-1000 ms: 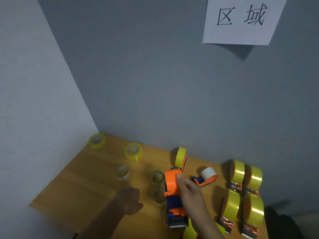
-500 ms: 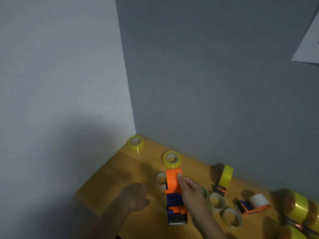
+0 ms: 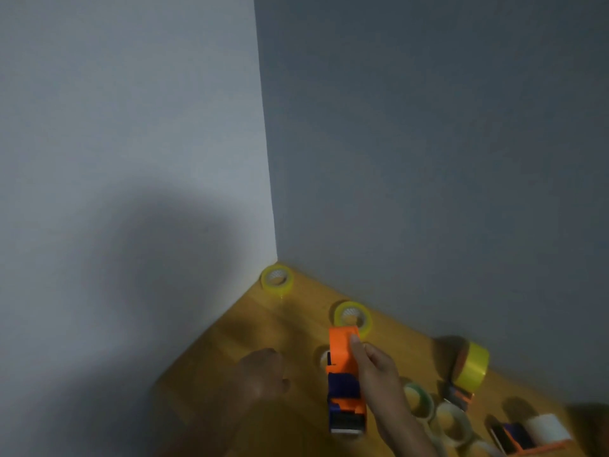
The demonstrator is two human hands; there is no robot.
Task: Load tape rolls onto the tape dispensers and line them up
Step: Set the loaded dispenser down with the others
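Overhead, right hand [image 3: 375,374] gripped the orange-and-blue tape dispenser [image 3: 344,380] above the wooden table [image 3: 230,341]; left hand [image 3: 263,374] hovered empty, fingers loosely curled, beside it.

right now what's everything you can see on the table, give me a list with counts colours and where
held tape dispenser: 1, orange and blue, no roll visible on it, centre, in the right hand
loaded dispenser: 1, carrying a yellow roll, standing near the back wall
dispenser with white core: 1, orange and blue, lower right
yellow tape rolls: 2, lying flat, one in the corner, one just behind the held dispenser
pale rolls: at least 3, whitish or greenish, flat, clustered right of the right hand; another partly hidden behind the dispenser
table: 1, wooden
left hand: loosely curled, holding nothing
right hand: grips the dispenser
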